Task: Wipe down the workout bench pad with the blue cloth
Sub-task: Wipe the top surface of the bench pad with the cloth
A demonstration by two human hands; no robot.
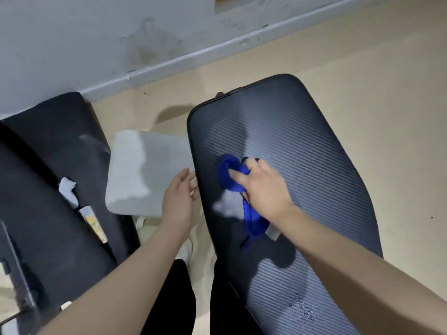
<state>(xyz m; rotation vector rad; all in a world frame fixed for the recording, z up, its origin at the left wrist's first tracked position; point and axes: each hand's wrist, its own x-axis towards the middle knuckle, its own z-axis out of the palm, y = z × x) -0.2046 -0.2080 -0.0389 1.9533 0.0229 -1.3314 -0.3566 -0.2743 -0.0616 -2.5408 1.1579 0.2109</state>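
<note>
The dark ribbed bench pad runs from the lower right up to the middle of the view. My right hand presses a bunched blue cloth onto the pad's middle, and a tail of the cloth hangs out under my wrist. A ring shows on one finger. A wet-looking patch lies just below the cloth, and droplets bead on the pad's near end. My left hand hovers at the pad's left edge with its fingers apart and nothing in it.
A grey cushion lies on the beige floor left of the pad. Further left a black padded surface carries a white scrap of tissue and a small packet. A grey wall and baseboard run behind.
</note>
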